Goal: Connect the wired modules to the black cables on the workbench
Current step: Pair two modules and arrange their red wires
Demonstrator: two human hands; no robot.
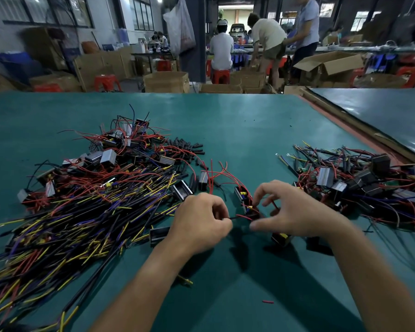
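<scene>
My left hand (201,218) is closed on the end of a thin black cable (228,219) that points right. My right hand (289,208) pinches a red wire (243,216) of a small black wired module (246,200) lying between the hands. The cable tip and the red wire end meet in the gap between my thumbs. More red wires (222,174) loop up from the module. A big pile of black cables with yellow and purple ends (77,224) lies at the left. A heap of modules with red wires (127,144) sits behind it.
A second heap of wired modules (359,183) lies at the right on the green workbench (225,130). Short black sleeves (189,147) are scattered mid-table. A red wire scrap (268,301) lies near the front. Loose modules (282,238) sit under my right hand. People and cardboard boxes are beyond the bench.
</scene>
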